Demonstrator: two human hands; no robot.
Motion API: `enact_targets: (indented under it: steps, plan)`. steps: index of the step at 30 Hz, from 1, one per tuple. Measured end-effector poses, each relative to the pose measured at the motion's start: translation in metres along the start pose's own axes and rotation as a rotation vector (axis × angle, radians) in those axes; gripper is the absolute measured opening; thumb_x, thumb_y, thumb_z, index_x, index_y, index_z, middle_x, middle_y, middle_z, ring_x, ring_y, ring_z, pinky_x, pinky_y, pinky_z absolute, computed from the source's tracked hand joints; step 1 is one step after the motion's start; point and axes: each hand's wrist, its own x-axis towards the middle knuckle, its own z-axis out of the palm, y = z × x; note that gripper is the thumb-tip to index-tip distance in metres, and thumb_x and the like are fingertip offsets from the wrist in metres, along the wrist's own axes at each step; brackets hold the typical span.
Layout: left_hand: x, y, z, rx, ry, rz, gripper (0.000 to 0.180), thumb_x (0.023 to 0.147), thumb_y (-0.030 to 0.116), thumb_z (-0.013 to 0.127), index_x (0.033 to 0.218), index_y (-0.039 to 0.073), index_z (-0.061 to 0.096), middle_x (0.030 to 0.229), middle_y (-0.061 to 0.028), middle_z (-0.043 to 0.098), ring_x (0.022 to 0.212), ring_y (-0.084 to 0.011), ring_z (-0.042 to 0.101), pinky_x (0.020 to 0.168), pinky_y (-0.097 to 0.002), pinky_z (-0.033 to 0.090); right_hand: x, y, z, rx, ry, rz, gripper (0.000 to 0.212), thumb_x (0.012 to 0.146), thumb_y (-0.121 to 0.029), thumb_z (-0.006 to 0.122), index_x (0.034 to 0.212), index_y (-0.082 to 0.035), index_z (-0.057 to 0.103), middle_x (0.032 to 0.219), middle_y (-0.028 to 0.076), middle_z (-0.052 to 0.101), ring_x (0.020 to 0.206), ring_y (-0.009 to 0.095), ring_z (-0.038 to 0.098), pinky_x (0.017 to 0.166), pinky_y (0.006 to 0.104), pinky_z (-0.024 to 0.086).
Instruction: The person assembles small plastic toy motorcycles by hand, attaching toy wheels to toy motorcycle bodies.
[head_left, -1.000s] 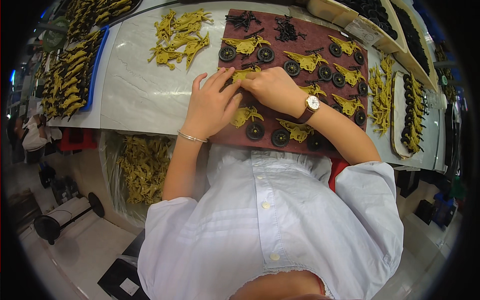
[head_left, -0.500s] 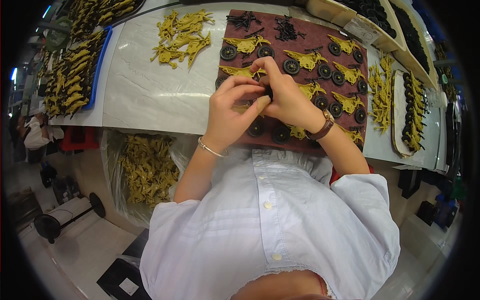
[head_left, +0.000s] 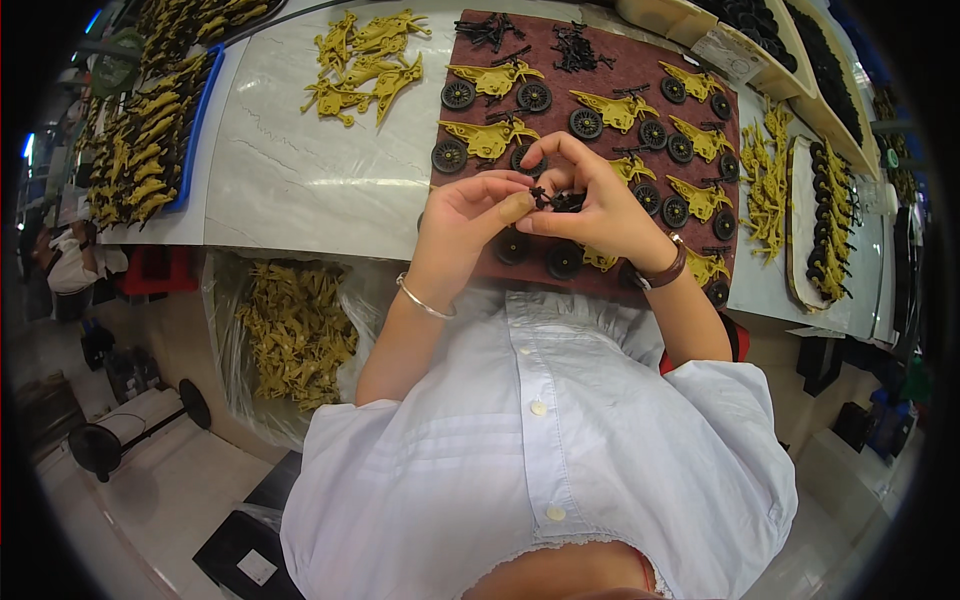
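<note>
Both hands meet over the lower part of the dark red mat (head_left: 560, 90). Between the thumb and fingers of my left hand (head_left: 472, 212) is the tip of a small black plastic part (head_left: 541, 199). My right hand (head_left: 608, 208) pinches the same part from the other side; more black shows under its curled fingers, too covered to tell its shape. Around them, yellow toy motorcycle bodies (head_left: 603, 109) with black spoked wheels (head_left: 586, 124) lie in rows. Small black parts are piled at the mat's far edge: one pile (head_left: 490, 33) left, another (head_left: 580, 48) beside it.
Loose yellow bodies (head_left: 372, 75) lie on the pale tabletop (head_left: 290, 150). A blue-rimmed tray (head_left: 192, 150) of yellow and black pieces stands left. Below the edge hangs a clear bag (head_left: 295, 335) of yellow parts. On the right are cream bins (head_left: 665, 25) and a white tray (head_left: 800, 250).
My right hand has turned and dropped slightly, its fingers spreading into a looser curl. More of the black part now shows between the hands, and a motorcycle on the left is less covered.
</note>
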Motion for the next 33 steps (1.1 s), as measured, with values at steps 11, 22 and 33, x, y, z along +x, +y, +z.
enact_targets:
  steps: [11, 22, 33]
  plan:
    - [-0.017, 0.004, -0.005, 0.257, 0.166, 0.168, 0.013, 0.089, 0.004, 0.065, 0.100, -0.003, 0.063, 0.095, -0.0049, 0.067, 0.087, -0.0099, 0.064, 0.077, -0.0243, 0.052, -0.002, 0.012, 0.003, 0.645, 0.023, 0.272, 0.010, 0.096, -0.014, 0.056, 0.099, -0.005, 0.054, 0.076, 0.004, 0.062, 0.051, 0.001, 0.043, 0.044, 0.0138, 0.031]
    - [-0.048, 0.006, -0.026, 1.182, 0.197, 0.464, 0.016, 0.077, -0.001, 0.069, 0.093, 0.000, 0.065, 0.085, -0.0094, 0.067, 0.072, -0.0167, 0.065, 0.065, -0.0259, 0.051, 0.005, 0.018, 0.033, -0.294, 0.002, -0.257, 0.010, 0.089, -0.010, 0.063, 0.092, -0.001, 0.063, 0.074, 0.008, 0.063, 0.067, 0.016, 0.061, 0.060, 0.0304, 0.047]
    - [-0.045, 0.009, -0.046, 1.507, 0.037, 0.521, 0.041, 0.072, 0.019, 0.073, 0.112, 0.008, 0.064, 0.121, -0.0093, 0.062, 0.122, -0.0277, 0.053, 0.104, -0.0435, 0.031, 0.010, 0.033, 0.050, -0.876, -0.045, -0.454, 0.012, 0.079, -0.010, 0.064, 0.088, -0.002, 0.060, 0.078, 0.009, 0.061, 0.071, 0.027, 0.063, 0.059, 0.0359, 0.052]
